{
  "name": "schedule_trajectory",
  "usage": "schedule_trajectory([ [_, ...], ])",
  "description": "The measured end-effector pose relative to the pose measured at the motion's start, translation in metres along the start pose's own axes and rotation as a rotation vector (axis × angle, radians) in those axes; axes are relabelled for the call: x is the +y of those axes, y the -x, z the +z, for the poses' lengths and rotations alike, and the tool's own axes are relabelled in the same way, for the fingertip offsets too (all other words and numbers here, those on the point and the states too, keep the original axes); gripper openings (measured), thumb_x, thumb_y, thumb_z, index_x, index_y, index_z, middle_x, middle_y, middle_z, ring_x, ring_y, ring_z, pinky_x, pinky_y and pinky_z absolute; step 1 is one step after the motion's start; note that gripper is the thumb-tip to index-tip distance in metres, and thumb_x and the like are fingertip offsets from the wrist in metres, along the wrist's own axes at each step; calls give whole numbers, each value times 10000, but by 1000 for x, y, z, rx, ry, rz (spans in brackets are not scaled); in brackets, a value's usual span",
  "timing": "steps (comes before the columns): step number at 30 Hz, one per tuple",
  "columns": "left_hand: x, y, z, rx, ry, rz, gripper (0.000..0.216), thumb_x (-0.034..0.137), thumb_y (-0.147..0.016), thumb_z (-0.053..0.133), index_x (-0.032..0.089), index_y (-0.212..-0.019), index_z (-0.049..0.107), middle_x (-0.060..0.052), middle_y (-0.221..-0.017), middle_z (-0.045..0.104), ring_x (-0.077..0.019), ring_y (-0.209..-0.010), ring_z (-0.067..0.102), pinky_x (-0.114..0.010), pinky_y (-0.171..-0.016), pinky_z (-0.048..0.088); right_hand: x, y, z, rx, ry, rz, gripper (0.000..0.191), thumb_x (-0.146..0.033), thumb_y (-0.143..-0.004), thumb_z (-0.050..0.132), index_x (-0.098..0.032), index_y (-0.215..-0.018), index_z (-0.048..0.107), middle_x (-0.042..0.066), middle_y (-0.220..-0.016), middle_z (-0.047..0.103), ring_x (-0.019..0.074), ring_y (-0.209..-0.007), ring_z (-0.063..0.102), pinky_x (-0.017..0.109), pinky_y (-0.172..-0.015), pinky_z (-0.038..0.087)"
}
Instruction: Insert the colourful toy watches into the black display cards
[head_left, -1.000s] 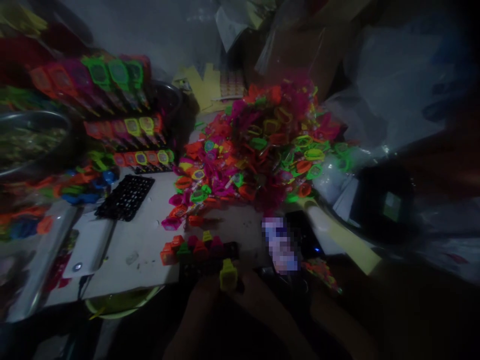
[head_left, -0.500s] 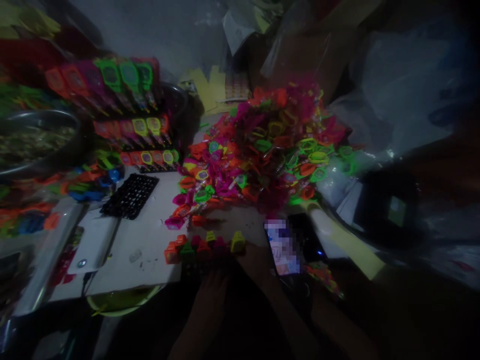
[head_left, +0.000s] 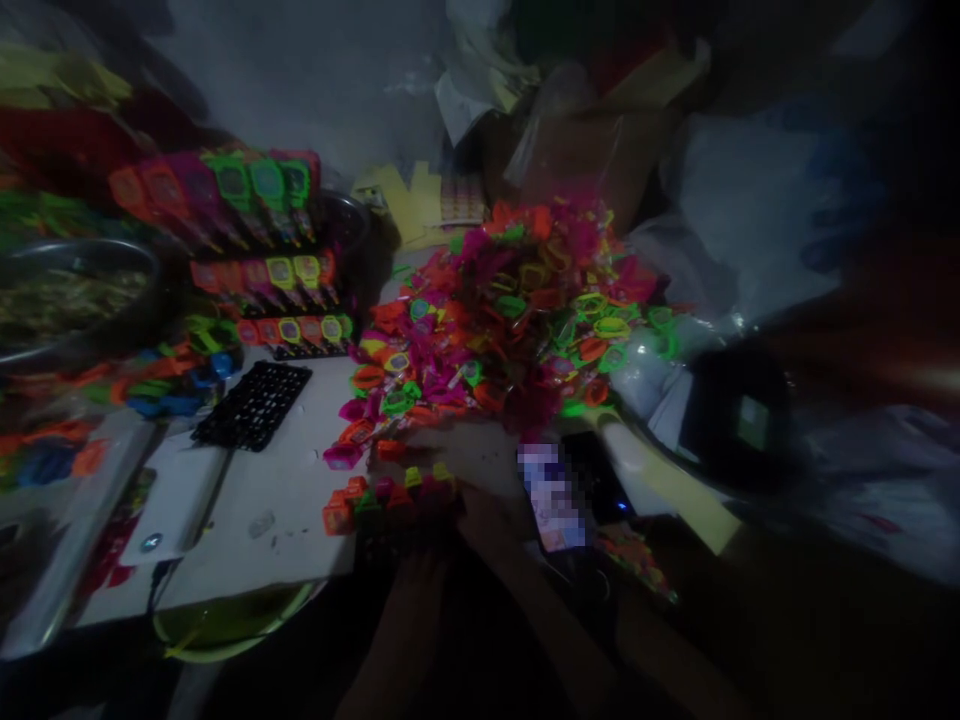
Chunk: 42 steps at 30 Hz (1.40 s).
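Observation:
A short row of bright toy watches, in orange, green, pink and yellow, stands upright at the near edge of the table. Beneath them is a dark holder, barely visible in the dim light. My left hand lies at the front of this holder, its fingers lost in shadow. At the row's right end, my right hand is close beside a yellow toy watch. Darkness hides its fingertips, so contact cannot be made out. Behind the hands spreads a big heap of toy watches.
A lit phone lies right of my hands, beside a black device. Leftward are an empty black grid tray, a white box-shaped device and racks of toy watches. A metal basin stands far left.
The rightmost yellow toy watch has moved left, close against the row, and my right hand has shifted left with it. My left hand stays by the holder. The whole view has shifted slightly.

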<state>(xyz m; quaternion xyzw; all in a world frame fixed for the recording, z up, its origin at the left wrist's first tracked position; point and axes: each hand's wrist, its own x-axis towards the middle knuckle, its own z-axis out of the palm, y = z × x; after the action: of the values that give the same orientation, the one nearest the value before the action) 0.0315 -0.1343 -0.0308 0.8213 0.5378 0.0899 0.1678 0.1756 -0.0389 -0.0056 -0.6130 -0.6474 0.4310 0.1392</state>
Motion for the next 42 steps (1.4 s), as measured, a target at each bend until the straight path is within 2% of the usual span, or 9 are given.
schedule_trajectory([
  [4,7,0,-4,44,21,9,364,371,-890,550,185,-1203,540,-89,-1233,560,-208,-1048,579,-436,-881,505,8,8,1,73,-23,-90,358,-116,-794,546,-200,-1136,607,58,-1112,683,188,-1009,640,289,-880,465],
  [8,8,-1,-8,94,38,32,364,375,-890,550,184,-1200,542,-89,-1231,562,-207,-1045,581,-436,-880,505,46,35,-6,451,178,-241,364,-235,-864,535,-191,-1224,564,113,-1293,569,231,-1231,500,409,-1030,410],
  [11,3,-5,-11,133,47,53,356,371,-895,539,193,-1203,547,-90,-1250,563,-214,-1079,573,-447,-918,485,88,57,-14,741,343,-211,440,-341,-922,471,-192,-1335,472,134,-1465,381,269,-1365,330,493,-1066,368],
  [14,-4,-12,-16,186,57,74,301,303,-915,485,223,-1193,567,-71,-1207,611,-205,-1097,582,-391,-954,472,118,73,-17,874,455,-144,456,-380,-936,453,-192,-1351,455,132,-1502,322,298,-1406,232,554,-1060,354],
  [21,-10,-18,-19,330,-46,150,264,187,-868,485,226,-1104,596,-42,-1042,680,-182,-950,634,-317,-836,517,93,64,-1,633,414,-252,386,-325,-938,439,-245,-1308,517,78,-1521,301,273,-1430,186,513,-1097,332],
  [27,-13,-5,5,340,-312,228,503,146,-751,529,211,-1250,539,-104,-1214,618,-268,-1108,565,-424,-908,471,87,1,-30,819,270,-118,465,-357,-920,444,-196,-1357,439,146,-1424,413,275,-1342,355,476,-1028,401],
  [32,-19,4,18,242,-264,232,594,129,-742,535,252,-1321,490,-86,-1277,583,-253,-1202,514,-410,-1004,420,92,-34,-56,767,208,-80,375,-276,-899,439,-169,-1241,548,139,-1307,532,242,-1199,493,426,-1003,415],
  [38,-5,-2,3,203,-37,122,514,177,-859,491,269,-1360,421,-101,-1314,551,-242,-1217,520,-401,-964,484,44,5,-52,762,176,-233,384,-323,-889,526,-164,-1237,559,126,-1171,630,238,-1093,553,396,-955,450],
  [42,5,-10,-4,306,182,15,558,246,-888,490,235,-1414,301,-129,-1341,523,-215,-1217,533,-375,-946,509,7,55,-40,519,-11,-191,370,-338,-852,581,-202,-1197,586,89,-1103,661,214,-1033,605,334,-912,485],
])
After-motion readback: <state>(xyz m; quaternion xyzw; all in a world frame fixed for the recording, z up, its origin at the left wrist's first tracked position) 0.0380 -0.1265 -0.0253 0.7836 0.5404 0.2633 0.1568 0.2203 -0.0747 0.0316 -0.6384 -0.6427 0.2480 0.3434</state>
